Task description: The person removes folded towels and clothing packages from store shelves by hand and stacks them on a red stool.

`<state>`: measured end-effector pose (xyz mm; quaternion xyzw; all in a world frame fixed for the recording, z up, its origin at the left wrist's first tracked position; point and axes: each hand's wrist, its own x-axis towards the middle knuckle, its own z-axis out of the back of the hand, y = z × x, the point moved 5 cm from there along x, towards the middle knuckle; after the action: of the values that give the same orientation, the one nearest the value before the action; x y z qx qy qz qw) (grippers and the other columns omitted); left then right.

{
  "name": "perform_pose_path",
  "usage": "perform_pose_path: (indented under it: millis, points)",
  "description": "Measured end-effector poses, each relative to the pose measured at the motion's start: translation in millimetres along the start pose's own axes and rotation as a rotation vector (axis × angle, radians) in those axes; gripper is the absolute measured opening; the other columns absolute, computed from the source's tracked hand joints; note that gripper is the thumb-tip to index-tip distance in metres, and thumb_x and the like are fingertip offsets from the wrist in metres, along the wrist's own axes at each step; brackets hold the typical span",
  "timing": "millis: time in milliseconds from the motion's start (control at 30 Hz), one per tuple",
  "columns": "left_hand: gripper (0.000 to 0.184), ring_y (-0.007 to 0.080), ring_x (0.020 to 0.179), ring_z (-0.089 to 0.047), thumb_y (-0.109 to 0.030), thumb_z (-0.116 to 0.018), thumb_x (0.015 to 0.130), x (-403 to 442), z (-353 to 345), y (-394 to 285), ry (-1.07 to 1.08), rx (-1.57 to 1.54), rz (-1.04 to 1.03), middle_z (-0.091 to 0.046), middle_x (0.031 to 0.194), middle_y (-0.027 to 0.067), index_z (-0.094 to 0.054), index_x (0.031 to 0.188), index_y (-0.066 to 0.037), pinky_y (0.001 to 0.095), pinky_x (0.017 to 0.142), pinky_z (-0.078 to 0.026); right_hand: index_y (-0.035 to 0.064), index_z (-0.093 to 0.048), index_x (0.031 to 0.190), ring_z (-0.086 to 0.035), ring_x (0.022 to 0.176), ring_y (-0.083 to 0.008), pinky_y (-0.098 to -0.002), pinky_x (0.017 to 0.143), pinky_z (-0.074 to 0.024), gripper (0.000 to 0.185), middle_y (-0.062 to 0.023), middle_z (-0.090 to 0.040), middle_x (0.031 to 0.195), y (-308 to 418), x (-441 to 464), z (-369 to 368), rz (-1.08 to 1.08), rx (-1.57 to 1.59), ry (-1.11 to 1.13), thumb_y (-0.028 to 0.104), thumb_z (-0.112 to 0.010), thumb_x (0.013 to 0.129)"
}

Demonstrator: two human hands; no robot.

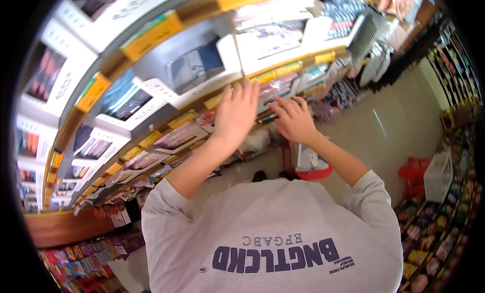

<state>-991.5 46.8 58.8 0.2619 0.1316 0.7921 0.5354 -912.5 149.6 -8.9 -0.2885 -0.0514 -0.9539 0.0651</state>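
Note:
My left hand [236,115] is stretched out flat in front of the shelf edge, its fingers extended and nothing in it. Close to its right, my right hand [293,120] has fingers apart and slightly bent, also without a visible object. Behind the fingers runs a shelf with yellow price labels [289,69] and a packaged pink item [279,87]. Whether the fingertips touch the shelf or its goods cannot be made out. Above my left hand is a white open-front box [194,65] with folded blue-grey fabric inside.
More white boxes of folded goods [124,103] fill the shelves to the left. A red stool [316,173] with papers on it stands beyond my right forearm. On the floor at right are a white basket [438,177] and a red plastic item [414,176]. Packaged goods [429,242] line the right side.

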Motion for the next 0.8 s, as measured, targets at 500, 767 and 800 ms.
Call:
perform_pose_path:
  millis: [500,767,800]
  points:
    - [0.043,0.0216,0.081,-0.055,-0.027,-0.054,0.074,-73.7,-264.9,-291.0,1.184,-1.473,0.012,-0.058,0.095,0.0092,-0.049,0.113,-0.009,0.0340,0.064,-0.042,0.0072,-0.052,0.107,-0.054,0.095,-0.0277,-0.0488,0.081,-0.0367,0.045,-0.0170,-0.054,0.106,-122.0,-453.9,-90.3,-1.422,0.394,1.013,0.037,-0.054,0.074]
    - [0.040,0.0120,0.079,-0.052,-0.030,-0.051,0.078,-166.3,-283.5,-388.9,1.474,-1.774,1.254,-0.057,0.095,0.0013,-0.049,0.114,-0.012,0.0293,0.068,-0.040,0.0073,-0.039,0.121,-0.051,0.099,-0.0238,-0.0401,0.084,-0.0375,0.050,-0.0127,-0.053,0.108,-98.6,-505.0,-145.8,-2.241,1.424,0.398,0.037,-0.046,0.081]
    - [0.040,0.0120,0.080,-0.052,-0.030,-0.051,0.078,-168.9,-281.7,-400.5,1.524,-1.767,1.286,-0.057,0.095,0.0007,-0.049,0.114,-0.012,0.0299,0.070,-0.039,0.0070,-0.036,0.121,-0.050,0.100,-0.0240,-0.0397,0.086,-0.0365,0.049,-0.0126,-0.051,0.112,-97.7,-511.7,-160.2,-2.340,1.656,0.060,0.036,-0.044,0.083]
